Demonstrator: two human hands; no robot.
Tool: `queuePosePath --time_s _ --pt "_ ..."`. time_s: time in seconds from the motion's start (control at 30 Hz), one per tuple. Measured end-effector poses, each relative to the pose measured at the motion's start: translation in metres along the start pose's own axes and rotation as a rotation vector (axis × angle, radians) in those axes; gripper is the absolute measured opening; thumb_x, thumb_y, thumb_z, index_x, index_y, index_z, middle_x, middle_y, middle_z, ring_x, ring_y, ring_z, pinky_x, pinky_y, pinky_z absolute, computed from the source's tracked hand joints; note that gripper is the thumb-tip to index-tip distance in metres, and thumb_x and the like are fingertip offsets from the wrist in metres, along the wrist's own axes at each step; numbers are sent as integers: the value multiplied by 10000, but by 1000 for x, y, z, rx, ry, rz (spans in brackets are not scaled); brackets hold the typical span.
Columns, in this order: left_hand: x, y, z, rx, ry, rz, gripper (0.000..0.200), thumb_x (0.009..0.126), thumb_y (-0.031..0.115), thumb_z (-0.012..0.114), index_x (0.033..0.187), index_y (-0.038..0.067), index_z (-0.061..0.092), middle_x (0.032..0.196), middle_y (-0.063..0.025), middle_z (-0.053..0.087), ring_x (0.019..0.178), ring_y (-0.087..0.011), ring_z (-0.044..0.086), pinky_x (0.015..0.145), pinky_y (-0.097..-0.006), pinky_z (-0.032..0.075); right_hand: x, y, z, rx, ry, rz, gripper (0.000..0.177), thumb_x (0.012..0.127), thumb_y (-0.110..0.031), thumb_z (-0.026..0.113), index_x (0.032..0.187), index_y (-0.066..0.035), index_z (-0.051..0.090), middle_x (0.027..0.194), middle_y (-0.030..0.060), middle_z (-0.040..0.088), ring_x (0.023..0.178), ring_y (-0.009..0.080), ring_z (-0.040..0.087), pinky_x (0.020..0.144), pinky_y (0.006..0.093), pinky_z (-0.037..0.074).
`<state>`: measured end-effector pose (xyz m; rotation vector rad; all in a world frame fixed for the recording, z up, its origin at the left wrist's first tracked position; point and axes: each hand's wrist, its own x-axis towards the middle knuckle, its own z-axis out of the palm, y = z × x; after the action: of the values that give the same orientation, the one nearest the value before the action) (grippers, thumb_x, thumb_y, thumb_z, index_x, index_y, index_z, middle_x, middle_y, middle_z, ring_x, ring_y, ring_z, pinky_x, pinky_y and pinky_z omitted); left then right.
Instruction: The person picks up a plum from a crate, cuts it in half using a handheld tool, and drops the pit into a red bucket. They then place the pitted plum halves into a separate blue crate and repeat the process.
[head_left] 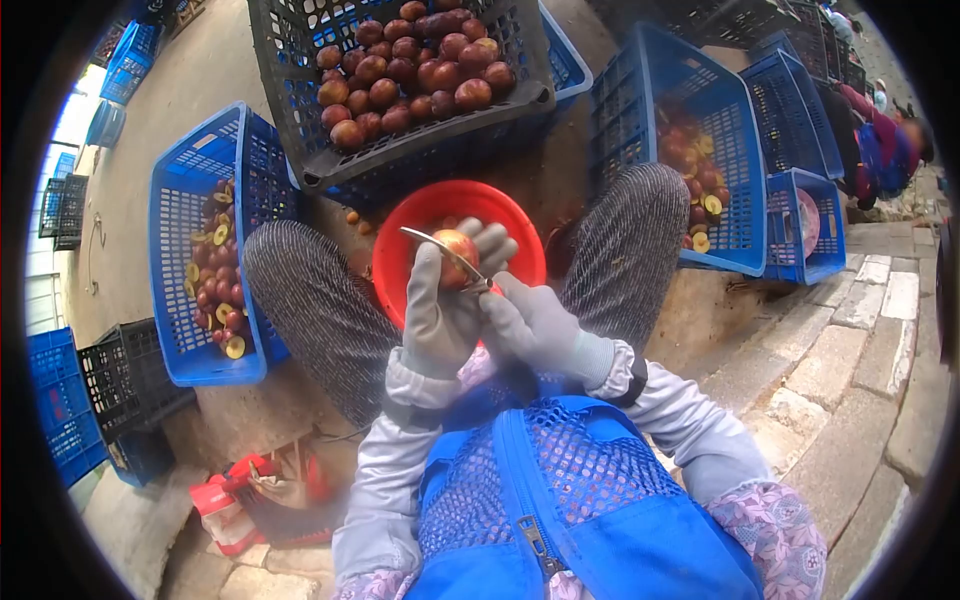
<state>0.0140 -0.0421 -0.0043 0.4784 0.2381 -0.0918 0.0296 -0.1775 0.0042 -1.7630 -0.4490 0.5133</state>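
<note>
My left hand, in a grey glove, holds a reddish-yellow plum with thumb and fingers around it. In my gloved right hand is a small knife; its curved blade lies across the plum, and a bit of red shows at the handle. Both hands are close together over a red basin between my knees. Beyond the basin, a black crate full of whole dark-red plums is tilted toward me.
A blue crate with whole and cut plums stands left of my knees. Another blue crate with cut plums stands on the right. More crates stack behind it, near a person. A red and white bag lies at lower left.
</note>
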Motion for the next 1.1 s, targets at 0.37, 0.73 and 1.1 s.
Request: queuePosePath --time_s 0.37,0.73,1.1 --pt "4 -1 0 -78 -45 38 514 989 392 386 1343 21 367 1242 -174 536 1201 -292 498 1064 -393 353 -6 -4 -2 49 59 46 250 973 -281 450 916 -38 465 571 152 516 531 318 588 501 361 450" --pt "1 -1 7 79 93 62 480 976 350 446 1334 43 353 1154 -137 582 1102 -255 557 973 -381 424 -6 -2 -5 -240 65 46 241 961 -301 465 969 -61 488 634 172 585 611 376 616 508 441 474" --pt "-1 9 16 234 23 -21 461 953 250 493 1320 5 357 1176 -154 584 1006 -208 586 878 -329 463 2 17 -2 89 24 -74 257 976 -283 443 1018 -36 500 670 140 587 653 304 648 591 356 485"
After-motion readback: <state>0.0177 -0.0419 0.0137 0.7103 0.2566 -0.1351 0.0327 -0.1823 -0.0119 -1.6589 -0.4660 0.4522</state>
